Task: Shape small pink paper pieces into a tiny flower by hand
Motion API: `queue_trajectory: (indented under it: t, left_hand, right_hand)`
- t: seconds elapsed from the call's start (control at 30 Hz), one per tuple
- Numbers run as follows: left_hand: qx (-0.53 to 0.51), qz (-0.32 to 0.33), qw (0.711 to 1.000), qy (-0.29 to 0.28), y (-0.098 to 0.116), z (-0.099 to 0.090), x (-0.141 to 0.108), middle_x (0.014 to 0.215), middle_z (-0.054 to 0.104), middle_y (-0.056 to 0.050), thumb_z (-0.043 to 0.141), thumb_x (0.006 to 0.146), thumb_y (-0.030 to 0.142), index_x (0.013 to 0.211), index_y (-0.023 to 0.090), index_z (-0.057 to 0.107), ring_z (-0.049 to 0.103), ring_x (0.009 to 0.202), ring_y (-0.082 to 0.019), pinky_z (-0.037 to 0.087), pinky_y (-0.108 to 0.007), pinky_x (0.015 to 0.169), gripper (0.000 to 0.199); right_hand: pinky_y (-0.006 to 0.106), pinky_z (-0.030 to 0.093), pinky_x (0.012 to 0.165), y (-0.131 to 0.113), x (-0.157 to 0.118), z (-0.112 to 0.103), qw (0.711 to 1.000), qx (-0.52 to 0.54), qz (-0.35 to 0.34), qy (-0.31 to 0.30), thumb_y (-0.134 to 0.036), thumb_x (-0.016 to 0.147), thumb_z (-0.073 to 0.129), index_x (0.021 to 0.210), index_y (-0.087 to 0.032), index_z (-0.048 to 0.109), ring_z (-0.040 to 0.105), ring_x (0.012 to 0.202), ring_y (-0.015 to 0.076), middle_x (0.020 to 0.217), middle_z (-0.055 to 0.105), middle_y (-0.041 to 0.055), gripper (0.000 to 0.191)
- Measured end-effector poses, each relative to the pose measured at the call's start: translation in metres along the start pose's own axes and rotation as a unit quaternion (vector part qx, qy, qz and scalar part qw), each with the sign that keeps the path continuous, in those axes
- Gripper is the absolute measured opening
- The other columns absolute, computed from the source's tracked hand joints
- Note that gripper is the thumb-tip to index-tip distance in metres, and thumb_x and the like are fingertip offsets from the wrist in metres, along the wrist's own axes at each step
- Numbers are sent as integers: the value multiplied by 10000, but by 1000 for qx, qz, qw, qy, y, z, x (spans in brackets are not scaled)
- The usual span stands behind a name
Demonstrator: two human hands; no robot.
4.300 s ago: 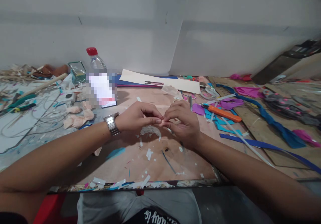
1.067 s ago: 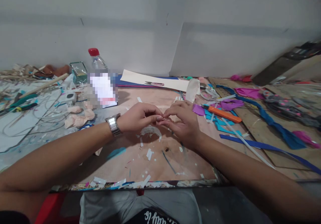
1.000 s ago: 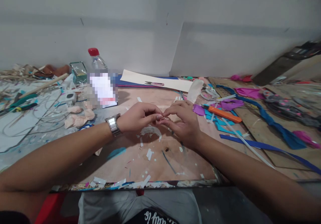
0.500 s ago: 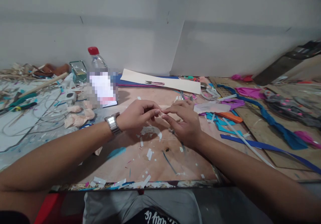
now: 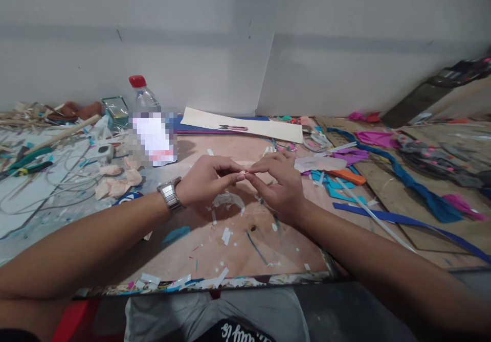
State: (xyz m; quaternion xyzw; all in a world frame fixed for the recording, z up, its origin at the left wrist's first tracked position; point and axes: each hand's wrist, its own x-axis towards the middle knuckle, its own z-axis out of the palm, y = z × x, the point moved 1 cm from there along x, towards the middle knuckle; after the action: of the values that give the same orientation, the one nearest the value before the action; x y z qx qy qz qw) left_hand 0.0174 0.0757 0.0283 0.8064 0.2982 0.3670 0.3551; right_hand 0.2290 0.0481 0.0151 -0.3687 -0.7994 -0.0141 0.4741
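Both hands meet above the middle of the wooden board (image 5: 230,250). My left hand (image 5: 209,178), with a metal watch (image 5: 171,194) on its wrist, pinches a tiny pale piece (image 5: 242,173) between thumb and forefinger. The thumb and forefinger of my right hand (image 5: 280,186) close on the same piece from the other side; its other fingers are loosely bent. The piece is too small to make out. Below the hands, a whitish curved patch (image 5: 229,202) marks the board.
Small scissors (image 5: 232,128) rest on a cream strip (image 5: 264,128) behind the hands. A red-capped bottle (image 5: 146,96) and a lit phone (image 5: 155,137) stand back left. Green-handled pliers (image 5: 30,163) lie far left, a blue strip (image 5: 406,223) on the right.
The fingertips of both hands have drawn closer together around the small piece. The whole view has shifted slightly, so the surroundings appear a little further left.
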Motion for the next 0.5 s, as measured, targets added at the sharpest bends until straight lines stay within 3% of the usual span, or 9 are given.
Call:
queue_trajectory:
  t: [0.27,0.5]
  left_hand:
    - [2,12,1000,25,-5,-2,1,855,805,-64,696,975,349,1033,163,821,713,699,-122,537,-225,648,232]
    - [20,34,999,27,-3,-1,0,790,791,-63,676,985,373,1012,162,821,701,678,-132,530,-227,624,258]
  right_hand:
    - [467,407,943,1,1,0,1000,-9,-17,-6,-303,957,751,924,-260,735,692,867,220,871,809,-3,56]
    - [480,369,960,-1,1,-2,1000,-9,-16,-23,-277,975,707,912,-257,720,684,897,227,874,801,-6,68]
